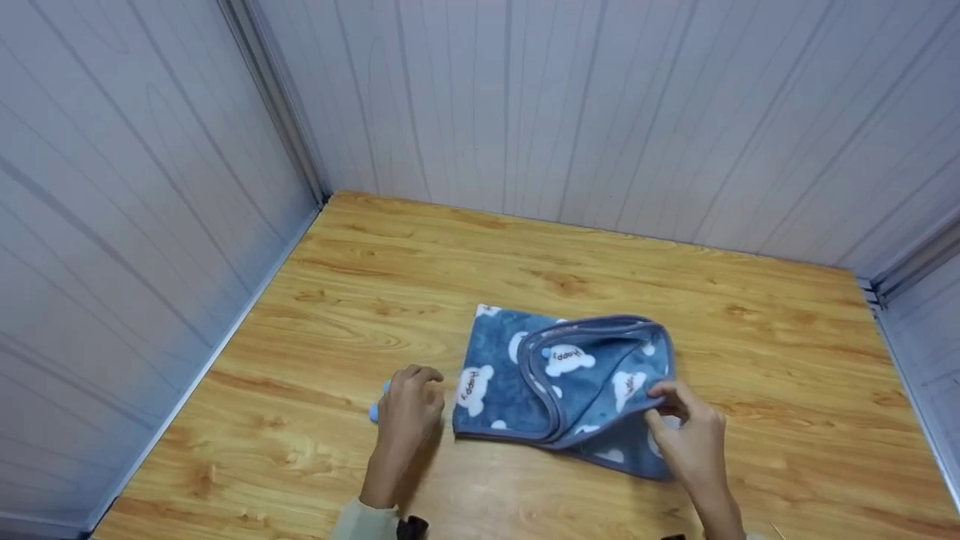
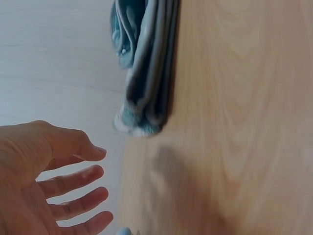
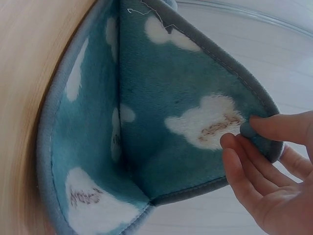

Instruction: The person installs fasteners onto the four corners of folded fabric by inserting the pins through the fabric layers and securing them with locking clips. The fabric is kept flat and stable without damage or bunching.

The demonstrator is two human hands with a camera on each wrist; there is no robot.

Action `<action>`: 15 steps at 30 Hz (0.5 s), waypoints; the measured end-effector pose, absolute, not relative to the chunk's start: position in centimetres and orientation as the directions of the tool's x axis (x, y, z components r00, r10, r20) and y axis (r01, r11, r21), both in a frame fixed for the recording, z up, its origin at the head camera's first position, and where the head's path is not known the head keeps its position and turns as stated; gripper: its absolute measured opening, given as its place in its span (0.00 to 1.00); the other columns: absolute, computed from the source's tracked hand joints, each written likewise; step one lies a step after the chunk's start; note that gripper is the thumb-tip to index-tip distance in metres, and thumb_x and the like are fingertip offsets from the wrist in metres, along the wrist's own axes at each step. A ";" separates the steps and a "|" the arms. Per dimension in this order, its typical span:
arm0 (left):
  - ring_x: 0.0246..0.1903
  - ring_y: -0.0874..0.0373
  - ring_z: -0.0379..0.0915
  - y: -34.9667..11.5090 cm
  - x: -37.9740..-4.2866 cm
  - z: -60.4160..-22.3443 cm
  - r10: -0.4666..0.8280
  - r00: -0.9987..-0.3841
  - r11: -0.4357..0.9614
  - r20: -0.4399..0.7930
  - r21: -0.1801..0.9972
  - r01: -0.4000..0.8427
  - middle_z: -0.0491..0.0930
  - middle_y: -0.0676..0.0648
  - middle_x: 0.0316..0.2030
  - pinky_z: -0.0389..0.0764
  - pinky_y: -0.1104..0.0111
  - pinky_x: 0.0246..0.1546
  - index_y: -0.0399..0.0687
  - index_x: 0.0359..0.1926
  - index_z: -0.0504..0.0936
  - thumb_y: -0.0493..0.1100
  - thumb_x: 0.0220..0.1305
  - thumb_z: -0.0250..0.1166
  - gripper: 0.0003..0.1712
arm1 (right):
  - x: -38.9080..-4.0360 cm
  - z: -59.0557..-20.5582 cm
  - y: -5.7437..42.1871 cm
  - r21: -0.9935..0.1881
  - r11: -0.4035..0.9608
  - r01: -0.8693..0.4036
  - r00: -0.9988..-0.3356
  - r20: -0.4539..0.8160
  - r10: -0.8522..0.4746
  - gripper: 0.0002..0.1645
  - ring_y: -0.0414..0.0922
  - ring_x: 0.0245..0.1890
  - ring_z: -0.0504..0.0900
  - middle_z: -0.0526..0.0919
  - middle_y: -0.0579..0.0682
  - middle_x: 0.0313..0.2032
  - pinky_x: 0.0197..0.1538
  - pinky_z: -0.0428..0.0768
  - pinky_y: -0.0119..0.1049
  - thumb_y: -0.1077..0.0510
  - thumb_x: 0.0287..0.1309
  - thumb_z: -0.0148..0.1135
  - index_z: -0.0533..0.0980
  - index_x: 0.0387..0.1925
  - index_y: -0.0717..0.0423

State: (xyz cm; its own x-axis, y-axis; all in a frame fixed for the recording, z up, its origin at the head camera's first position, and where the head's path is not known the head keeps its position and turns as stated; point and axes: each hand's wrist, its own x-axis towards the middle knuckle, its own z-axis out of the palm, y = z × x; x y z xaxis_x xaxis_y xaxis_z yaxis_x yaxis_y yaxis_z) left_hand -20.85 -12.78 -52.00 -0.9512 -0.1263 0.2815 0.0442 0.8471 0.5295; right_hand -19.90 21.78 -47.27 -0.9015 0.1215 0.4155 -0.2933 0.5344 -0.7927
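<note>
A folded blue fleece blanket (image 1: 499, 341) with white bear shapes, "Happy" lettering and a grey-blue bound edge lies on the wooden table. My right hand (image 1: 691, 431) pinches its near right corner between thumb and fingers and holds that layer raised. In the right wrist view the lifted flap (image 3: 161, 78) stands apart from the layer beneath, with the right hand (image 3: 274, 166) at its corner. Left of the blanket hovers my left hand (image 1: 409, 405), fingers loosely bent around nothing. Partly hidden behind it is a small light-blue object (image 1: 373, 412).
The wood-grain table (image 1: 360, 300) reaches back to a pale panelled wall (image 1: 525, 112). Another panel (image 1: 150, 225) stands along the left side, and a third (image 1: 926, 300) along the right. A loose thread (image 3: 139, 11) trails from the blanket's binding.
</note>
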 end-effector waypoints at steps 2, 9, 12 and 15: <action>0.38 0.48 0.76 -13.2 -20.7 -52.2 -0.139 -0.954 0.847 0.266 0.531 0.025 0.81 0.47 0.38 0.75 0.60 0.23 0.47 0.34 0.85 0.33 0.48 0.70 0.11 | -19.9 -47.3 21.8 -0.791 0.537 -0.293 -0.902 0.415 0.120 0.17 0.39 0.26 0.81 0.84 0.51 0.27 0.32 0.77 0.22 0.81 0.37 0.61 0.79 0.27 0.60; 0.39 0.47 0.75 -15.0 -20.1 -52.4 -0.189 -0.955 0.835 0.228 0.550 -0.033 0.81 0.45 0.39 0.77 0.57 0.27 0.45 0.35 0.85 0.31 0.49 0.68 0.10 | -19.8 -47.3 21.8 -0.779 0.545 -0.310 -0.893 0.435 0.114 0.18 0.38 0.26 0.81 0.83 0.49 0.25 0.31 0.77 0.23 0.81 0.36 0.60 0.79 0.27 0.60; 0.38 0.47 0.74 -15.6 -19.8 -52.5 -0.206 -0.953 0.824 0.221 0.564 -0.047 0.81 0.44 0.38 0.78 0.56 0.29 0.43 0.35 0.85 0.29 0.50 0.66 0.11 | -19.7 -46.8 21.6 -0.771 0.559 -0.306 -0.889 0.441 0.121 0.17 0.39 0.25 0.80 0.83 0.51 0.24 0.30 0.78 0.24 0.82 0.35 0.61 0.78 0.26 0.62; 0.38 0.47 0.73 -16.1 -19.6 -52.6 -0.220 -0.951 0.820 0.216 0.570 -0.060 0.81 0.43 0.38 0.77 0.55 0.31 0.42 0.35 0.85 0.28 0.49 0.66 0.11 | -19.6 -46.6 21.4 -0.766 0.563 -0.310 -0.884 0.450 0.125 0.16 0.40 0.24 0.80 0.83 0.53 0.24 0.30 0.78 0.25 0.83 0.34 0.61 0.78 0.26 0.64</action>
